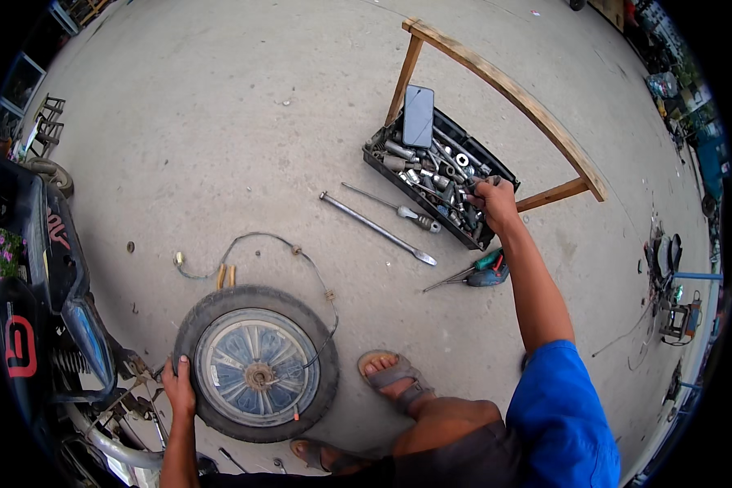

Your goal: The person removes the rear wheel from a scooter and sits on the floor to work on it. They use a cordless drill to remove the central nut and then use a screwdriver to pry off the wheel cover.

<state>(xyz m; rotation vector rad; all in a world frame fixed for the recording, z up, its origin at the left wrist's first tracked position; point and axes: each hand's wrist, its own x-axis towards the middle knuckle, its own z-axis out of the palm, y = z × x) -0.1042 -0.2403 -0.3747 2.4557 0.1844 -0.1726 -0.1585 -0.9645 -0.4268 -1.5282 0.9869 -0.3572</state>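
Note:
My left hand (pixel 179 389) grips the outer edge of a hub-motor wheel (pixel 256 368), its thumb on the black tyre. The wheel lies on its side on the concrete, and a cable (pixel 256 234) loops from its hub to a pale connector (pixel 179 259). My right hand (pixel 496 199) reaches into the right end of a black toolbox (pixel 415 193) heaped with metal sockets (pixel 398 150). Its fingers are closed together among the sockets; what they pinch is too hidden to make out. A phone (pixel 418 116) rests across the toolbox's far-left part.
A long steel bar (pixel 378 228) and a screwdriver-like tool (pixel 415 218) lie before the toolbox. Beside it are a blue power tool (pixel 488 274) and a wooden frame (pixel 512 89). A dark motorbike (pixel 57 309) stands at left. My sandalled foot (pixel 394 376) is right of the wheel.

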